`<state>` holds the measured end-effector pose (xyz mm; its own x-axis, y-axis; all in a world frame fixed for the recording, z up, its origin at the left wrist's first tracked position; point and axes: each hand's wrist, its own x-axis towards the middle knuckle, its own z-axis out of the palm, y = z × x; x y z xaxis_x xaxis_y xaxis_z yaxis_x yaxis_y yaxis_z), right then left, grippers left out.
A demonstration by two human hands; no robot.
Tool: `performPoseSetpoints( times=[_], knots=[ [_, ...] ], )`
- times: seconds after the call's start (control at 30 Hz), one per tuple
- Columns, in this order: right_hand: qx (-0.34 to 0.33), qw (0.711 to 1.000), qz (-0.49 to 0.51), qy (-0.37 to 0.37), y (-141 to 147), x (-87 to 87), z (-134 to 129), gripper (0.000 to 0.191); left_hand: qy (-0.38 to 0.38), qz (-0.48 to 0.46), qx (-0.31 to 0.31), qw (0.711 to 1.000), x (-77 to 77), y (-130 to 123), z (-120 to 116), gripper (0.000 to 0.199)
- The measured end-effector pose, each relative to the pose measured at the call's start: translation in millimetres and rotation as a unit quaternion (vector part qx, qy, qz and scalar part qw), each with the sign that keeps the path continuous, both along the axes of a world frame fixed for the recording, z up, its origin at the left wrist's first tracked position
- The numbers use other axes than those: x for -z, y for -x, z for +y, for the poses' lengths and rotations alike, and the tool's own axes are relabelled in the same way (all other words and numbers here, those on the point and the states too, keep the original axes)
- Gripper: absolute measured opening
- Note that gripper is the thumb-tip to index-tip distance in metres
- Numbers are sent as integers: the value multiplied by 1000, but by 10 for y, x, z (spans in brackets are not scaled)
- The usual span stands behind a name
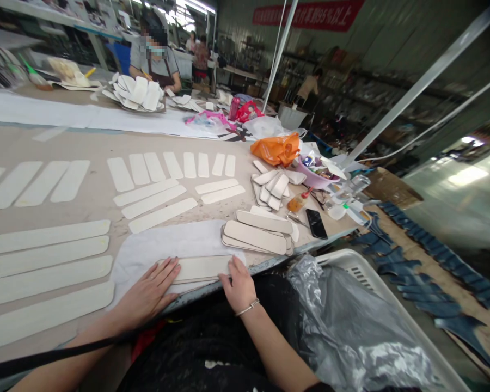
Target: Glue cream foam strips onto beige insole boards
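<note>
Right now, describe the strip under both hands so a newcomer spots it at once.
On the big worktable, find the white sheet at the near edge. A long pale strip lies there, left hand flat on one end, right hand at the other. Unlike the loose strips beyond, this one has both hands on it.

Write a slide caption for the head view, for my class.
Left hand and right hand rest at opposite ends of a pale elongated panel on a white sheet, with stacked panels nearby.
</note>
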<state>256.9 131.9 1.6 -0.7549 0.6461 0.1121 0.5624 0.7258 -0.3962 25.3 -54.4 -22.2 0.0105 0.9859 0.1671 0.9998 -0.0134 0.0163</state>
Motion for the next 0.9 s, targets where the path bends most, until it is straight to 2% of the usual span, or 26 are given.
performPoseSetpoints(
  times=[0.07,0.13,0.23,0.3,0.33,0.37,0.4,0.43,0.47,0.5,0.57,0.6,0.63,0.67,0.7,0.77,0.83,0.9],
  knots=[
    [50,999,4,5,78,-30,109,52,5,-11,-1,1000,-3,6,-6,68],
    [71,997,-4,29,143,-75,229,55,8,-22,2,1000,-20,18,-11,67],
    [107,984,19,139,183,-129,367,52,-5,-54,-3,999,-103,22,-27,65],
    [116,964,53,232,173,-146,400,41,-60,-128,-56,988,-199,-21,-47,60],
    [113,950,78,280,163,-153,394,36,-100,-190,-108,971,-253,-65,-59,56],
    [109,933,112,326,153,-164,372,33,-132,-268,-170,939,-306,-127,-72,52],
    [107,909,157,370,146,-180,334,33,-141,-363,-233,891,-358,-205,-84,49],
    [110,879,208,416,143,-204,281,34,-119,-469,-283,828,-405,-297,-94,48],
    [117,839,261,463,144,-237,216,35,-68,-577,-314,751,-448,-396,-101,49],
    [125,798,307,503,149,-277,142,36,1,-677,-316,665,-486,-496,-102,49],
    [130,744,364,545,160,-373,-17,35,109,-823,-258,494,-554,-671,-77,49],
    [125,730,380,554,162,-422,-93,34,124,-869,-217,426,-585,-733,-47,48],
    [117,723,390,559,159,-465,-162,33,112,-902,-181,375,-614,-773,-5,47],
    [109,718,396,562,150,-502,-220,32,79,-925,-157,338,-642,-791,49,46],
    [103,715,400,564,136,-528,-265,32,33,-938,-148,313,-668,-789,111,43],
    [99,715,403,562,94,-550,-319,31,-75,-940,-178,281,-713,-742,245,34],
    [102,730,396,548,44,-536,-338,31,-161,-919,-240,267,-746,-671,361,26],
    [94,755,368,534,0,-500,-348,32,-204,-899,-281,268,-767,-610,434,20]
  ],
)
